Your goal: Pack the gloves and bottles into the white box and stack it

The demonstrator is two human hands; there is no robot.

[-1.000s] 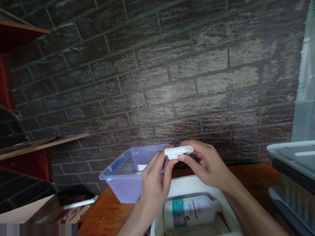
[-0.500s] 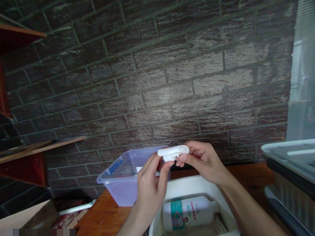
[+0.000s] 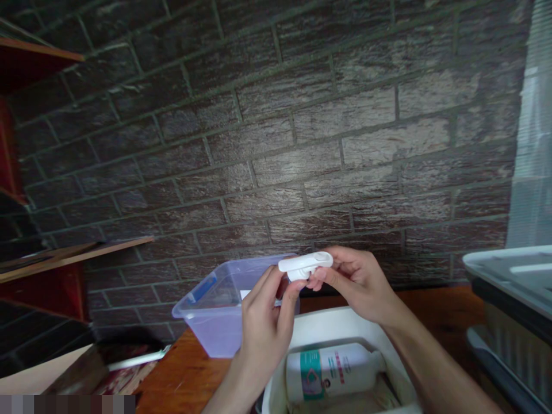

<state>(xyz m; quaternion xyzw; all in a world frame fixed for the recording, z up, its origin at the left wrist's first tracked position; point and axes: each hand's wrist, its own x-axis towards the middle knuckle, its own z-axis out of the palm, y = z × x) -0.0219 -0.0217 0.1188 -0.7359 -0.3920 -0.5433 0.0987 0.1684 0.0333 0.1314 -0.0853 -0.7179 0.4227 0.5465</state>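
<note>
A small white plastic pump head [image 3: 305, 263], with a flat elongated top and a round collar beneath, is held between both hands above a white bin. My left hand [image 3: 268, 316] pinches its collar from the left with thumb and fingertips. From the right, my right hand [image 3: 357, 282] grips the other end between thumb and fingers; part of that grip is hidden. Below, a white bottle [image 3: 334, 372] with a teal label band lies on its side in the white bin [image 3: 323, 323]. The bottle's neck points right.
A translucent purple plastic box [image 3: 215, 330] stands on the wooden table [image 3: 181, 374] left of the bin. At right is a lidded container [image 3: 513, 270]. A dark brick wall [image 3: 259, 144] rises behind, and wooden shelves [image 3: 77, 253] jut in from the left.
Both hands keep their hold on the pump head, which has tilted slightly, its right end a little higher. The camera view has shifted slightly; the bottle and boxes stay in place.
</note>
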